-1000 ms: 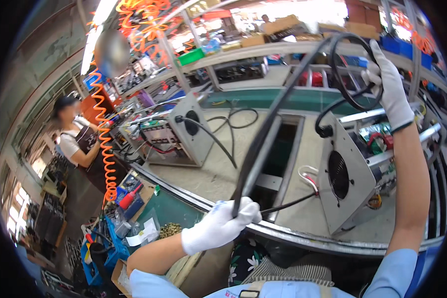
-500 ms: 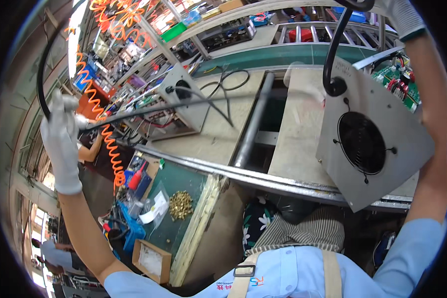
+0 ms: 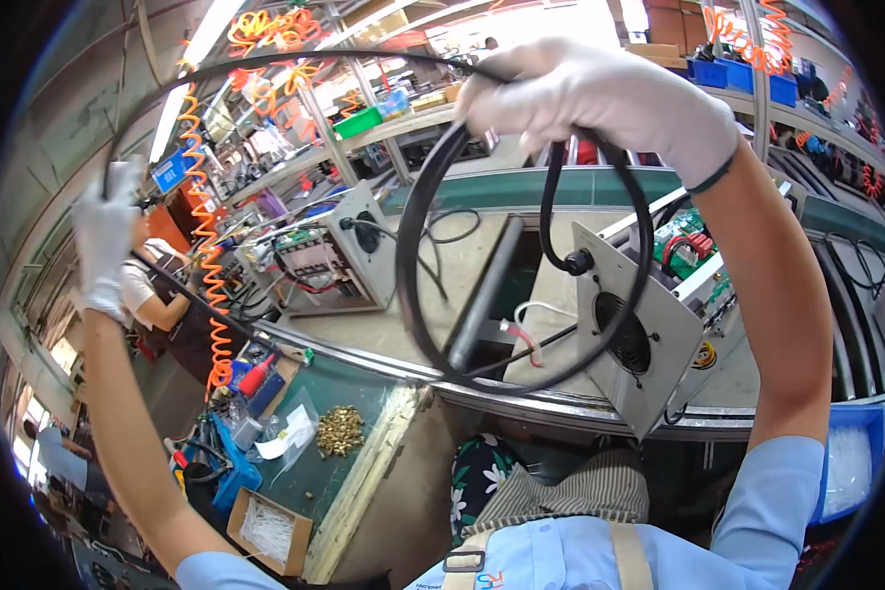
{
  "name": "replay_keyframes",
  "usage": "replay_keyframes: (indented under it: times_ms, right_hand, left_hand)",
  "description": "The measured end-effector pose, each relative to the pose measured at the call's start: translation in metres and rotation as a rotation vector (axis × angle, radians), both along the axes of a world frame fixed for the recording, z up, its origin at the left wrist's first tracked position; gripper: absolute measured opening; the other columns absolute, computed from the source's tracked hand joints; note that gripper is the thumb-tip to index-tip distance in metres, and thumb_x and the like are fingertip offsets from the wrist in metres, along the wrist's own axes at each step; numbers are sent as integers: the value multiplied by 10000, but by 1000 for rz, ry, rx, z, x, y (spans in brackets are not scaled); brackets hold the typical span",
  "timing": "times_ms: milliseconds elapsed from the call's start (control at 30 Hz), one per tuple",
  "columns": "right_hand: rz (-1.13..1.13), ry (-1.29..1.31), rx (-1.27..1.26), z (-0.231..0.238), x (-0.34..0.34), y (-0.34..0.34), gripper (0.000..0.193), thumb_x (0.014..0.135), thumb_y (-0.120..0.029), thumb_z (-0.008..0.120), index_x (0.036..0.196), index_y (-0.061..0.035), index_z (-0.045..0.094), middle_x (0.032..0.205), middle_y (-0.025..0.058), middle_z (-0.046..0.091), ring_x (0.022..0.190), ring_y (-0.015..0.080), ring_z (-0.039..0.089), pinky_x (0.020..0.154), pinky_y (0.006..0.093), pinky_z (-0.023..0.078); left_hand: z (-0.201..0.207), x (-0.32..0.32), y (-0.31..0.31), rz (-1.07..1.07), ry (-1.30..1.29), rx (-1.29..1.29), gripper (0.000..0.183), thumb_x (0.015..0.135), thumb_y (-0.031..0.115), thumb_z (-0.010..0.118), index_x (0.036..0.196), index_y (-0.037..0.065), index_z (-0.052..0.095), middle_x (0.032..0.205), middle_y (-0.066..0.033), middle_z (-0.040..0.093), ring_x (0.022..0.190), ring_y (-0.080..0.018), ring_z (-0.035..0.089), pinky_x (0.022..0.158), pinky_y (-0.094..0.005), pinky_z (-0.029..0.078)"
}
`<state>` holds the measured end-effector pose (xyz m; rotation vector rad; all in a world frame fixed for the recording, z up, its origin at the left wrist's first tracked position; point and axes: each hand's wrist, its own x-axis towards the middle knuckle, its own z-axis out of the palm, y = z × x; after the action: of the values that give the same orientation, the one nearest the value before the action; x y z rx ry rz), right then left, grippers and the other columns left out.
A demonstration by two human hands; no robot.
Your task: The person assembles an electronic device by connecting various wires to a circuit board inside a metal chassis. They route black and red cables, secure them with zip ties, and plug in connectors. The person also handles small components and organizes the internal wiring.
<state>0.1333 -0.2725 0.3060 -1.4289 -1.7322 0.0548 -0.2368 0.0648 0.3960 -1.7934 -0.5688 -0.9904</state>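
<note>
A thick black cable (image 3: 408,280) runs from a grey metal panel (image 3: 647,393) with a round black fan (image 3: 621,332). My white-gloved right hand (image 3: 600,103) is raised in front of me, closed on the cable, and a large loop hangs below it. Another stretch arches over to the far left, where my white-gloved left hand (image 3: 98,241) is closed around it. From there the cable's other part slants down toward the bench. The left fingers are slightly blurred. Behind the panel, the unit shows green circuit boards (image 3: 683,241).
A second open unit (image 3: 315,256) with a cable stands on the left of the line. Nearer are a pile of brass fittings (image 3: 340,431), a cardboard box (image 3: 270,531) and an orange coiled hose (image 3: 209,256). A co-worker (image 3: 157,285) is at the left.
My right hand has come from the upper right toward the middle, and a cable loop now hangs from it. My left hand stays raised at the left. The view has shifted.
</note>
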Motion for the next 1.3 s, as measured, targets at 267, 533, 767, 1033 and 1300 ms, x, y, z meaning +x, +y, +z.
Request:
replay_keyframes:
  times_ms: [267, 533, 767, 1033, 1300]
  right_hand:
    - [-77, -234, -343, 5, -60, 80, 334, 791, -279, 733, 910, 23, 658, 697, 14, 600, 629, 106, 545, 583, 271, 446]
    - [12, 359, -209, 19, 12, 32, 263, 960, -312, 591, 859, -69, 583, 611, -52, 456, 482, 65, 414, 500, 206, 348]
    - [-360, 1076, 342, -53, 160, 16, 242, 939, -270, 644, 948, -34, 593, 552, -130, 398, 404, -7, 339, 432, 181, 403]
    - [-451, 755, 366, -29, 106, 73, 191, 961, -222, 612, 991, -33, 612, 627, -86, 445, 443, -6, 344, 408, 176, 316]
    - [-48, -120, -99, -34, -40, 140, 318, 869, -275, 582, 941, 23, 666, 829, 137, 705, 723, 187, 697, 626, 310, 552]
  left_hand:
    - [-85, 93, -75, -505, -113, -488, 305, 890, 316, 610, 913, 14, 645, 773, -199, 628, 718, -365, 605, 665, -415, 460]
    - [-177, 131, -53, -753, -366, -1556, 232, 884, 288, 644, 925, 64, 684, 637, 1, 600, 450, -56, 520, 387, -206, 365]
    - [-326, 119, 44, -929, -459, -1942, 180, 927, 217, 637, 924, 38, 630, 619, 18, 533, 509, -71, 512, 544, -221, 477]
    - [-334, 150, -2, -519, 242, -910, 193, 882, 277, 606, 946, 96, 624, 645, -136, 599, 594, -304, 628, 559, -405, 482]
    - [-165, 192, -99, -860, -75, -49, 863, 595, 300, 873, 1315, 80, 449, 1019, -180, 633, 799, -309, 647, 729, -403, 503]
